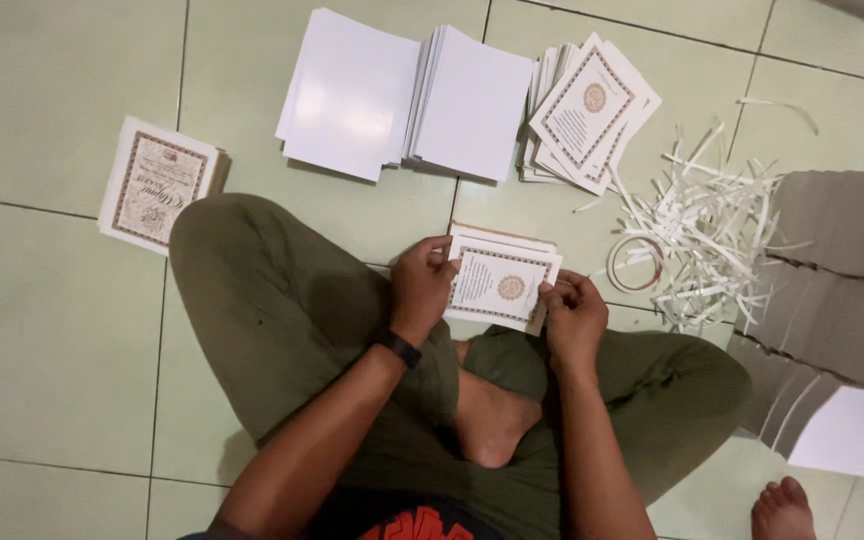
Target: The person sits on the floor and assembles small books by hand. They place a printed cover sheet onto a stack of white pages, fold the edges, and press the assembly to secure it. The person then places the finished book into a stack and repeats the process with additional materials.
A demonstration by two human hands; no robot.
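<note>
Pinching card stack (500,285) btwn both hands' fingers (444,262), L/R edges.

We sit cross-legged, knees spread toward the frame's left and right, one bare foot tucked at lower centre. Both forearms reach up from the bottom edge toward mid-frame. Our left hand (422,285), a dark band at its wrist, curls its fingers in a pinching grip; our right hand (574,315) pinches likewise, just right of centre.
</note>
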